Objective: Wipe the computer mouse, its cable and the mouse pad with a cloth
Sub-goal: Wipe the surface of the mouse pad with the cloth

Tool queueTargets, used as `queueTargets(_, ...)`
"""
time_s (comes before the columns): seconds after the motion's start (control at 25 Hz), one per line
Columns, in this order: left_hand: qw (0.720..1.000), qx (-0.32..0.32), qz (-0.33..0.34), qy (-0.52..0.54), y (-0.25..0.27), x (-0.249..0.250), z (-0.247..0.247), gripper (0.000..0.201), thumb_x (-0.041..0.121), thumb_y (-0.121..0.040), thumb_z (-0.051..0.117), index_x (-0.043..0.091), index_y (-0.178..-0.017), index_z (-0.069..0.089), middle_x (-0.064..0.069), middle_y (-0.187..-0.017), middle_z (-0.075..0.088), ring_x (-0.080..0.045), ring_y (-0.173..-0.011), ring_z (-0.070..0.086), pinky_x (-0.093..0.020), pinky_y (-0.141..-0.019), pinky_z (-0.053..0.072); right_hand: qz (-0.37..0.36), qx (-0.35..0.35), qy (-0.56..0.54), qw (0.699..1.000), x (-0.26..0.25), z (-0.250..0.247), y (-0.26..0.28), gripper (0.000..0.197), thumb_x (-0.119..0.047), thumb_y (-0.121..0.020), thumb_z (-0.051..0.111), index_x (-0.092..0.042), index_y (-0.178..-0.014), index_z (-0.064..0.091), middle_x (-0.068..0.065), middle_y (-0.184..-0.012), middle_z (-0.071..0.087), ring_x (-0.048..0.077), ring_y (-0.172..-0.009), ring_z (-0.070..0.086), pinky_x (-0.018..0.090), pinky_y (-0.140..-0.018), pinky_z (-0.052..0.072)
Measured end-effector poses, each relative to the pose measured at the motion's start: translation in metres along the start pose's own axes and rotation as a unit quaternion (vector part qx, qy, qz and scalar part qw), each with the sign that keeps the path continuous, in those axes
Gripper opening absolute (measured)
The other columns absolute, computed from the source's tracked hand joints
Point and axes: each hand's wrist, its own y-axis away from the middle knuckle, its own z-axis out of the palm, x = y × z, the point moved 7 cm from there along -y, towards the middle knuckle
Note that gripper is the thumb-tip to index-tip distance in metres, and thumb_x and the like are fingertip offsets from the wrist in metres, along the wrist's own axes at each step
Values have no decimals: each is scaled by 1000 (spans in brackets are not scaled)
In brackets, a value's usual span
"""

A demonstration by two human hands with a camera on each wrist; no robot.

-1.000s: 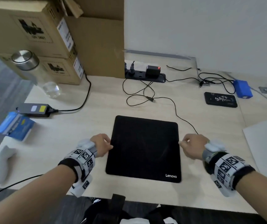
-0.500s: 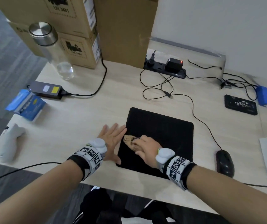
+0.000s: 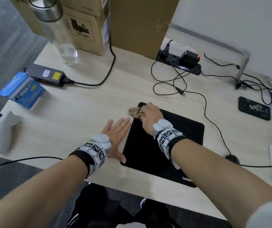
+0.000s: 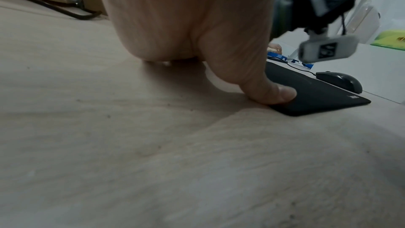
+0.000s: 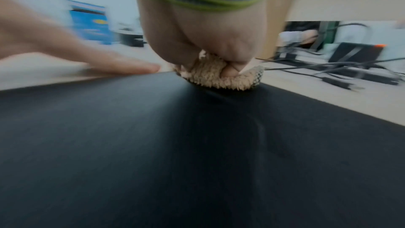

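Since half a second ago, the right hand (image 3: 150, 113) has slid its bunched cloth (image 3: 134, 111) to the mouse pad's (image 3: 181, 137) far-left corner on the bench (image 3: 86, 104). Left hand (image 3: 116, 137) lies flat, fingers straight, thumb touching the pad's left edge. Mouse (image 4: 338, 81) sits just right of the pad.

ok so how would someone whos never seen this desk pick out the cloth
Start at the black mouse pad in the middle of the desk. At its far left corner the right hand grips the cloth, a small beige fluffy wad. It is the only fuzzy, tan thing among black cables and electronics.
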Motion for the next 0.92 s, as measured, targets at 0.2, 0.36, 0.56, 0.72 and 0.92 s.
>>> queueTargets(0.2, 1000, -1, 8, 5, 1, 1, 0, 143, 82, -59, 63, 17, -148, -29, 0, -156, -34, -16, -141, -33, -49, -117, -18, 69, -39, 29, 996, -13, 3, 11, 21, -7, -81, 57, -13, -100, 61, 9, -111, 51, 32, -94, 50, 39, -78, 45)
queueTargets(0.36, 1000, 11, 10, 5, 3, 2, -2, 142, 72, -62, 70, 16, -148, -28, -1, -156, -35, -17, -140, -34, -49, -116, -19, -151, -98, -45, 983, -56, 26, 117, 13, -7, -76, 53, -17, -80, 60, 8, -88, 54, 29, -73, 49, 40, -65, 45)
queueTargets(0.56, 1000, 13, 2, -14, 4, 2, -3, 140, 63, -66, 73, 14, -147, -29, -3, -157, -34, -19, -144, -29, -49, -115, -18, -231, -136, -45, 962, -61, 37, 141, 6, -13, -74, 62, -14, -80, 60, 4, -92, 55, 21, -75, 46, 32, -67, 42)
queueTargets(0.72, 1000, -11, 11, 12, 2, -1, -1, 150, 70, -57, 75, 17, -145, -34, 4, -149, -43, -16, -139, -36, -50, -115, -21, -163, -31, -43, 985, -33, 16, 58, 11, -19, -73, 58, -15, -83, 63, 7, -90, 57, 28, -74, 53, 36, -70, 46)
queueTargets(0.92, 1000, -21, 10, 5, 2, -1, 0, 150, 71, -57, 75, 19, -145, -35, 5, -151, -41, -16, -140, -36, -50, -116, -20, 86, 22, -7, 996, 22, -14, -32, 15, -13, -79, 56, -14, -93, 61, 12, -102, 53, 34, -88, 55, 35, -71, 47)
